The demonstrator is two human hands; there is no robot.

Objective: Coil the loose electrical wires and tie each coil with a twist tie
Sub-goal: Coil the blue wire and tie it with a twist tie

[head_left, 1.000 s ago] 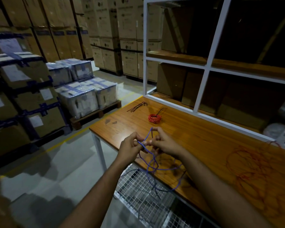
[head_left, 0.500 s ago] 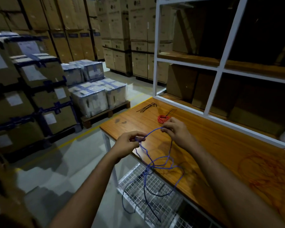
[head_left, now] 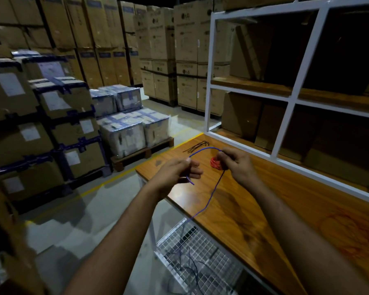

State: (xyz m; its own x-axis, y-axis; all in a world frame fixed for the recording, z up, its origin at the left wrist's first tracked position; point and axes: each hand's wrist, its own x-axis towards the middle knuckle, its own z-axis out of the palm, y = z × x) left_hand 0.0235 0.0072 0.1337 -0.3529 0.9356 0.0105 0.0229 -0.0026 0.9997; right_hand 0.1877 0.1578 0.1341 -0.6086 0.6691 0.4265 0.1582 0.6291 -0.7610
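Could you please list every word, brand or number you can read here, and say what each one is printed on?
"LG": top of a tall cardboard box in the back stack.
"LG": a lower box in that stack.
White labels on the strapped boxes at left: too blurred to read.
Smaller print on the cartons: too small to read.

Above the desk's (head_left: 254, 209) far left corner, the left hand (head_left: 175, 173) and right hand (head_left: 237, 165) each pinch a blue wire (head_left: 213, 192) arching between them; its tail hangs past the desk's left edge. A red coil (head_left: 215, 162) and dark twist ties (head_left: 196, 146) lie near that corner.
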